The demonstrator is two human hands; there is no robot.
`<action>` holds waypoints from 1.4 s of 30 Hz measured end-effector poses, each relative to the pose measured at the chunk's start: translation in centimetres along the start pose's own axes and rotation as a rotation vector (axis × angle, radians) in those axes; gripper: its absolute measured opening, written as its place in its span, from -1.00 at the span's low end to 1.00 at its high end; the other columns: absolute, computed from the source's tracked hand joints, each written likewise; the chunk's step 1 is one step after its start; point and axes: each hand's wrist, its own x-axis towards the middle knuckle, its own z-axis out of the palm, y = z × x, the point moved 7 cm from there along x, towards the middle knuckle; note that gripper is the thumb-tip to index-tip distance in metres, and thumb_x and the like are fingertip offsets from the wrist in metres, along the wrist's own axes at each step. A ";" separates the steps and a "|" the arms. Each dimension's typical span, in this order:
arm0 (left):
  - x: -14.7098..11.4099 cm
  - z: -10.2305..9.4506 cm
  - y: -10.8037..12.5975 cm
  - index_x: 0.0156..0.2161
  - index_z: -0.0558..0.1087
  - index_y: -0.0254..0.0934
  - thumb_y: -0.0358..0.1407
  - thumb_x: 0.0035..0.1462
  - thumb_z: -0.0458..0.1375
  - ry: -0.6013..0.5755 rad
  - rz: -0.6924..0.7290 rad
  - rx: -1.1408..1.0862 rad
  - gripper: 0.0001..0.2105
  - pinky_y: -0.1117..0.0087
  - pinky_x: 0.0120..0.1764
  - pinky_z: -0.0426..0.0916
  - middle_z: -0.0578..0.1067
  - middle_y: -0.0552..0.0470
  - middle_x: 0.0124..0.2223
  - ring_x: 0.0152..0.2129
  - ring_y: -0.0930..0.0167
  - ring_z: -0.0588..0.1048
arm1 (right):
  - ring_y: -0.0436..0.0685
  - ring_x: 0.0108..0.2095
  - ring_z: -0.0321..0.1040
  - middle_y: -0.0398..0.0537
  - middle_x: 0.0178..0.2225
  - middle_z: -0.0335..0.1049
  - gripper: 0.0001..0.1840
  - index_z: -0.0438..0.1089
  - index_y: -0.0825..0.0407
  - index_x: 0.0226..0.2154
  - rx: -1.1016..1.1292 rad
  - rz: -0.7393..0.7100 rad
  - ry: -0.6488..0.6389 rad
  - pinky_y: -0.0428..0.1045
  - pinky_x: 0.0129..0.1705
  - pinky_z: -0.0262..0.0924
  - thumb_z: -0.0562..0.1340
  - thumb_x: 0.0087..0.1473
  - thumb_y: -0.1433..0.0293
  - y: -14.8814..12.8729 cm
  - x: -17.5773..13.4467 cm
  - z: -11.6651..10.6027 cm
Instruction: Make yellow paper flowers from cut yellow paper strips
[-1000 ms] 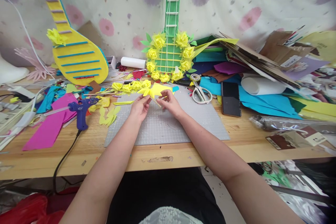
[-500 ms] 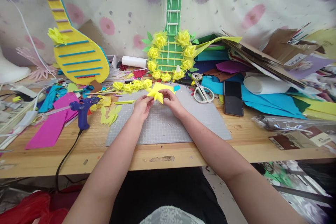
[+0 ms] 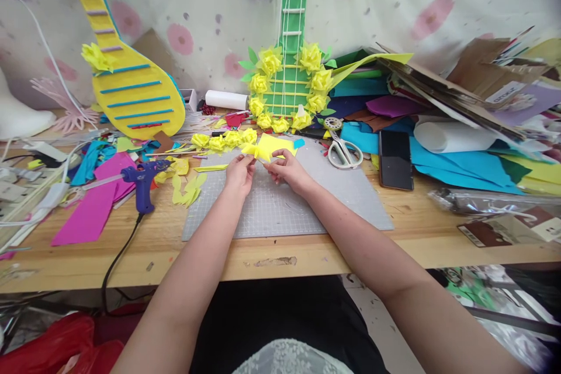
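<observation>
Above the grey cutting mat [image 3: 289, 210], my left hand [image 3: 240, 174] is closed, its fingertips pinching a yellow paper flower [image 3: 255, 151] with pointed petals. Just beside the flower's lower right edge, my right hand [image 3: 289, 172] is closed in a pinch; whatever lies between its fingertips is too small to name. A yellow paper sheet [image 3: 280, 145] lies on the mat behind my hands. Past the flower sits a row of finished yellow paper roses [image 3: 225, 139].
Scissors [image 3: 344, 152] and a phone [image 3: 395, 160] lie right of my hands. A blue glue gun [image 3: 142, 181] with a black cord stands left, near pink paper [image 3: 92, 204]. A yellow paper instrument [image 3: 140, 93] and a green one [image 3: 287, 79] lean at the back.
The flower has tipped and shifted slightly left in my left hand. My right fingertips have drawn below and beside it, uncovering more of the yellow sheet. The view has moved slightly.
</observation>
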 end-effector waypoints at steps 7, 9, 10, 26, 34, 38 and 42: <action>0.2 -0.4 0.0 -0.48 0.29 -0.31 -0.58 -0.13 0.16 0.056 0.009 0.036 -0.83 0.68 -0.65 0.15 0.37 0.19 -0.59 -0.64 0.65 0.38 | -0.11 -0.71 0.14 -0.33 -0.66 0.27 -0.49 0.00 -0.03 -0.37 0.033 0.034 0.016 -0.18 -0.70 0.05 0.33 -0.30 0.27 0.1 0.2 -0.2; 0.2 -0.4 0.0 -0.50 0.26 -0.31 -0.57 -0.12 0.16 0.052 0.011 0.019 -0.83 0.67 -0.61 0.20 0.36 0.20 -0.61 -0.66 0.66 0.36 | -0.11 -0.71 0.13 -0.31 -0.65 0.29 -0.49 0.00 -0.02 -0.37 0.052 0.042 0.021 -0.18 -0.71 0.04 0.33 -0.30 0.28 0.1 0.2 -0.4; 0.3 -0.3 0.0 -0.52 0.24 -0.31 -0.57 -0.11 0.15 0.045 0.011 0.011 -0.82 0.67 -0.60 0.22 0.35 0.20 -0.62 -0.67 0.66 0.35 | -0.12 -0.72 0.13 -0.30 -0.65 0.30 -0.49 0.00 -0.02 -0.37 0.058 0.044 0.019 -0.19 -0.71 0.03 0.33 -0.29 0.28 0.1 0.2 -0.4; 0.1 -0.3 0.2 -0.59 0.18 -0.31 -0.56 -0.17 0.22 0.044 0.033 -0.056 -0.73 0.60 -0.52 0.28 0.31 0.22 -0.64 -0.70 0.64 0.31 | -0.11 -0.71 0.22 -0.20 -0.65 0.38 -0.70 0.11 0.04 -0.53 0.041 0.064 0.022 -0.19 -0.72 0.15 0.31 -0.18 0.39 0.5 0.0 0.1; 0.0 -0.2 0.3 -0.59 0.19 -0.32 -0.51 -0.10 0.20 0.040 0.044 -0.007 -0.76 0.60 -0.54 0.30 0.28 0.23 -0.66 -0.72 0.66 0.28 | -0.13 -0.75 0.18 -0.20 -0.69 0.32 -0.81 0.24 0.09 -0.58 -0.014 0.065 0.019 -0.19 -0.74 0.14 0.27 -0.11 0.39 0.2 0.0 0.3; -0.1 -0.1 0.3 -0.57 0.25 -0.34 -0.47 -0.07 0.19 0.013 0.032 0.005 -0.81 0.61 -0.53 0.32 0.29 0.21 -0.66 -0.73 0.66 0.28 | -0.13 -0.77 0.15 -0.22 -0.72 0.28 -0.81 0.24 0.09 -0.60 -0.042 0.069 0.033 -0.19 -0.76 0.11 0.25 -0.08 0.41 0.2 0.1 0.4; -0.3 -0.1 0.1 -0.52 0.30 -0.34 -0.53 -0.05 0.14 -0.010 -0.028 0.006 -0.87 0.57 -0.49 0.35 0.39 0.15 -0.59 -0.66 0.62 0.37 | -0.12 -0.78 0.13 -0.22 -0.73 0.26 -0.80 0.22 0.09 -0.61 -0.072 0.077 0.074 -0.18 -0.77 0.08 0.21 -0.04 0.43 0.3 0.0 0.0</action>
